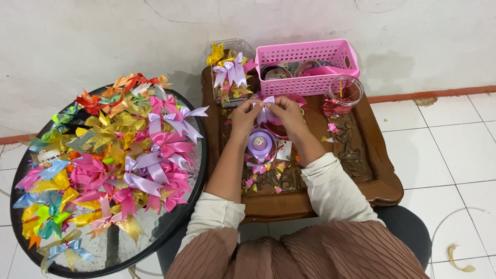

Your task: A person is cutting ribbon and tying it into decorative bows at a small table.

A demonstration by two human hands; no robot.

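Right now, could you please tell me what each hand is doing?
Left hand: closed, pinching the lilac ribbon piece.
Right hand: closed, pinching the same ribbon piece from the other side.

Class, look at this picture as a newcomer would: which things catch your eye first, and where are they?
First, the heap of bright satin ribbon bows covering the round black glass tray at left. Next, the pink perforated plastic basket at the back of the carved brown wooden table. In front of it, the left hand and right hand pinch a lilac ribbon piece.
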